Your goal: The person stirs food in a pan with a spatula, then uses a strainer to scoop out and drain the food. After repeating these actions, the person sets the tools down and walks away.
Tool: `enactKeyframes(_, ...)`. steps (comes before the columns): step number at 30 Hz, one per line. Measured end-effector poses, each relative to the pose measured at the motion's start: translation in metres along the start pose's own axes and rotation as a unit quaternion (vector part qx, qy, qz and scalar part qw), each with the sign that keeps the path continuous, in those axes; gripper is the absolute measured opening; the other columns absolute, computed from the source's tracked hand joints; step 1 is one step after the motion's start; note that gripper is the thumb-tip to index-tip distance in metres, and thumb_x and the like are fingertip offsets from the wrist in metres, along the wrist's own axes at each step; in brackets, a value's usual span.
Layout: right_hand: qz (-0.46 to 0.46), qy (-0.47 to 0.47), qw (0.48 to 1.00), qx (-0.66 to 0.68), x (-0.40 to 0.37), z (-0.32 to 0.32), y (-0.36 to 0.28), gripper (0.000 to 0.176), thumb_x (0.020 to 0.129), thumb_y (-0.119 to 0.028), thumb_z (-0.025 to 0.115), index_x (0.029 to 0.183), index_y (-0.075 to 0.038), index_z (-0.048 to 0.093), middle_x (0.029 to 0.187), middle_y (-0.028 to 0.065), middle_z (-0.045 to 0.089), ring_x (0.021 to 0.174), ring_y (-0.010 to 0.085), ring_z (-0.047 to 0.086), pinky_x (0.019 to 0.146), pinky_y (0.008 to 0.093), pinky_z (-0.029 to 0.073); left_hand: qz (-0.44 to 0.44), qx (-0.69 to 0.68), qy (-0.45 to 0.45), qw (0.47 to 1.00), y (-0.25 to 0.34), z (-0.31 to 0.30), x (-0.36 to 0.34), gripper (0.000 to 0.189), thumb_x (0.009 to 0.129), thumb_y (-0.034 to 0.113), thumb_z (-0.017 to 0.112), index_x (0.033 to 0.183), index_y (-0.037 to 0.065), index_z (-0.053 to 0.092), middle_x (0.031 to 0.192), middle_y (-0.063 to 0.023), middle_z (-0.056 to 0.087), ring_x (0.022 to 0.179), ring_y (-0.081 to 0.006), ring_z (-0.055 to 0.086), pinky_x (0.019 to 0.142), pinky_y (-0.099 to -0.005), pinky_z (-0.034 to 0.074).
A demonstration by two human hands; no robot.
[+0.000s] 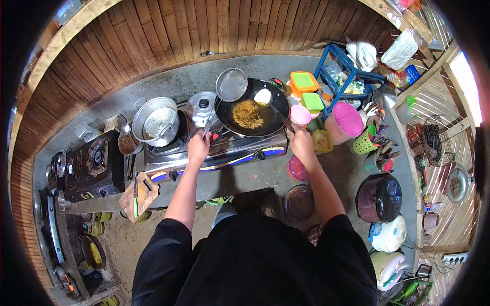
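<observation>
My left hand (198, 148) is closed around the handle of a round mesh strainer (231, 84), whose basket is over the left rim of a black wok (239, 130). My right hand (301, 144) grips the dark handle of a spatula (277, 111); its bright, light-catching head is inside the wok. Golden-brown shredded food (248, 114) sits in oil in the wok, below the spatula head. The wok stands on the right burner of a two-burner gas stove (219, 157). A metal lid with a black knob (203, 106) lies left of the wok.
An aluminium pot (156, 122) stands on the left burner. A knife (136, 199) rests on a wooden cutting board (145, 191) near the counter's front edge. Plastic containers (312, 102) and a pink-lidded tub (345, 121) crowd the right. A second stove (89, 166) is far left.
</observation>
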State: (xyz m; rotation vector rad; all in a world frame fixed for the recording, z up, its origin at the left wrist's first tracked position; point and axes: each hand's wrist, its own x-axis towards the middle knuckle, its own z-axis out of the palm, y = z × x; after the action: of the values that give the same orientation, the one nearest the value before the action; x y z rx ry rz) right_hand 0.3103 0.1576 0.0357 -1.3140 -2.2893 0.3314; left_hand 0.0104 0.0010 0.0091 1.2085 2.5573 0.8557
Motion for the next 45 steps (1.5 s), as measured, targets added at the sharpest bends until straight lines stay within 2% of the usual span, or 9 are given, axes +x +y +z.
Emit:
enactKeyframes(5, -0.032, -0.028, 0.996, 0.078, -0.003, 0.012, -0.006, 0.033, 0.082, -0.014, 0.058, 0.111, 0.000, 0.058, 0.091, 0.0269, 0.061, 0.088, 0.0415, 0.059, 0.077, 0.0466, 0.047, 0.005, -0.014, 0.005, 1.000, 0.000, -0.001, -0.001, 0.033, 0.089, 0.035, 0.053, 0.091, 0.003, 0.059, 0.083, -0.0256, 0.062, 0.083, -0.0437, 0.059, 0.072, -0.0506, 0.046)
enactKeyframes(13, -0.041, -0.015, 0.992, 0.116, -0.018, -0.023, -0.013, 0.031, 0.081, -0.013, 0.060, 0.110, -0.001, 0.060, 0.095, 0.0247, 0.062, 0.090, 0.0398, 0.059, 0.079, 0.0444, 0.047, -0.003, -0.020, -0.005, 1.000, 0.000, -0.002, -0.001, 0.033, 0.089, 0.035, 0.052, 0.092, 0.003, 0.058, 0.084, -0.0259, 0.062, 0.084, -0.0441, 0.059, 0.072, -0.0509, 0.045)
enactKeyframes(19, -0.014, 0.004, 0.997, -0.078, -0.021, -0.058, -0.026, 0.030, 0.079, -0.012, 0.060, 0.108, -0.004, 0.062, 0.092, 0.0242, 0.062, 0.085, 0.0377, 0.061, 0.071, 0.0451, 0.048, 0.015, -0.020, 0.000, 1.000, -0.002, 0.000, -0.001, 0.034, 0.090, 0.035, 0.051, 0.090, 0.001, 0.058, 0.085, -0.0259, 0.062, 0.083, -0.0439, 0.059, 0.073, -0.0507, 0.045)
enactKeyframes(23, -0.046, -0.006, 0.992, -0.115, -0.028, -0.063, -0.032, 0.028, 0.078, -0.013, 0.060, 0.104, -0.004, 0.063, 0.084, 0.0244, 0.062, 0.081, 0.0386, 0.061, 0.069, 0.0459, 0.048, 0.014, -0.013, 0.005, 1.000, -0.002, 0.001, 0.000, 0.033, 0.090, 0.034, 0.051, 0.089, 0.002, 0.058, 0.084, -0.0255, 0.062, 0.083, -0.0437, 0.059, 0.072, -0.0507, 0.045)
enactKeyframes(25, -0.038, -0.068, 0.995, -0.067, -0.030, -0.062, -0.039, 0.025, 0.078, -0.014, 0.060, 0.099, -0.001, 0.064, 0.077, 0.0246, 0.062, 0.077, 0.0397, 0.061, 0.069, 0.0459, 0.048, 0.008, -0.014, -0.002, 1.000, 0.001, -0.002, -0.002, 0.033, 0.090, 0.034, 0.051, 0.089, 0.002, 0.058, 0.084, -0.0254, 0.062, 0.083, -0.0437, 0.059, 0.072, -0.0507, 0.045)
enactKeyframes(29, -0.041, -0.057, 0.997, 0.017, -0.031, -0.052, -0.044, 0.023, 0.079, -0.015, 0.059, 0.096, 0.000, 0.065, 0.073, 0.0244, 0.061, 0.076, 0.0408, 0.061, 0.071, 0.0459, 0.048, 0.011, -0.023, 0.001, 1.000, 0.000, -0.001, -0.001, 0.032, 0.090, 0.033, 0.050, 0.088, 0.003, 0.058, 0.083, -0.0252, 0.062, 0.082, -0.0436, 0.059, 0.072, -0.0509, 0.045)
enactKeyframes(35, -0.057, -0.007, 0.993, 0.101, -0.023, -0.029, -0.031, 0.024, 0.081, -0.014, 0.058, 0.099, 0.000, 0.063, 0.084, 0.0257, 0.062, 0.084, 0.0401, 0.060, 0.075, 0.0461, 0.048, 0.007, -0.019, 0.003, 1.000, 0.002, -0.004, -0.002, 0.031, 0.090, 0.033, 0.051, 0.090, 0.003, 0.058, 0.083, -0.0249, 0.062, 0.083, -0.0431, 0.060, 0.072, -0.0510, 0.046)
enactKeyframes(43, -0.012, 0.013, 1.000, -0.007, -0.004, -0.003, -0.016, 0.033, 0.082, -0.015, 0.059, 0.113, -0.002, 0.058, 0.098, 0.0274, 0.059, 0.081, 0.0423, 0.060, 0.072, 0.0480, 0.048, 0.000, -0.016, -0.008, 1.000, 0.001, -0.003, -0.001, 0.032, 0.090, 0.034, 0.051, 0.091, 0.003, 0.058, 0.083, -0.0254, 0.062, 0.082, -0.0436, 0.060, 0.072, -0.0510, 0.046)
enactKeyframes(45, -0.014, 0.014, 1.000, 0.001, -0.005, 0.001, -0.021, 0.031, 0.081, -0.013, 0.059, 0.110, 0.000, 0.059, 0.093, 0.0261, 0.061, 0.083, 0.0417, 0.060, 0.074, 0.0467, 0.048, -0.001, -0.019, -0.007, 1.000, 0.001, -0.003, -0.001, 0.031, 0.090, 0.034, 0.052, 0.091, 0.003, 0.058, 0.083, -0.0256, 0.062, 0.082, -0.0437, 0.060, 0.072, -0.0509, 0.046)
